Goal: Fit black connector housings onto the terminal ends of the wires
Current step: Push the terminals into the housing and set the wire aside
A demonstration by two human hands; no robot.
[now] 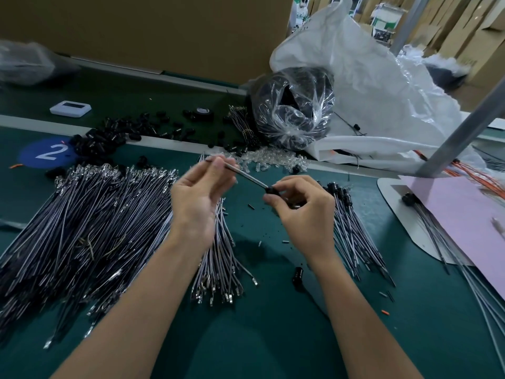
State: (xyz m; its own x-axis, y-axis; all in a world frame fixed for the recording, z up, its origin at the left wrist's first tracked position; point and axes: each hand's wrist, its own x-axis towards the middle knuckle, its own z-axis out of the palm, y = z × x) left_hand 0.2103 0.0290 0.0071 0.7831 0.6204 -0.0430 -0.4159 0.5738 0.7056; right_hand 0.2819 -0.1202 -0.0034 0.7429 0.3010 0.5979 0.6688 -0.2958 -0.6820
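My left hand [200, 196] pinches a grey wire [247, 177] near its far end, above the green table. My right hand [303, 209] pinches a black connector housing [272, 190] at the wire's other end. A large pile of bare-terminal wires [84, 228] lies at the left. A smaller bundle [221, 258] lies under my left wrist. Wires with black housings fitted [352, 228] lie in a fan right of my right hand. Loose black housings [109, 135] are scattered along the table's far edge. One housing [297, 274] lies near my right wrist.
A clear bag of black parts [293, 108] and a big white sack [377, 86] stand at the back right. Clear plastic bits [267, 157] lie before them. A pink sheet [464, 214], a metal post [464, 127], orange wires [481, 176], a blue "2" sticker [49, 153] and a white device [70, 108] surround the work area.
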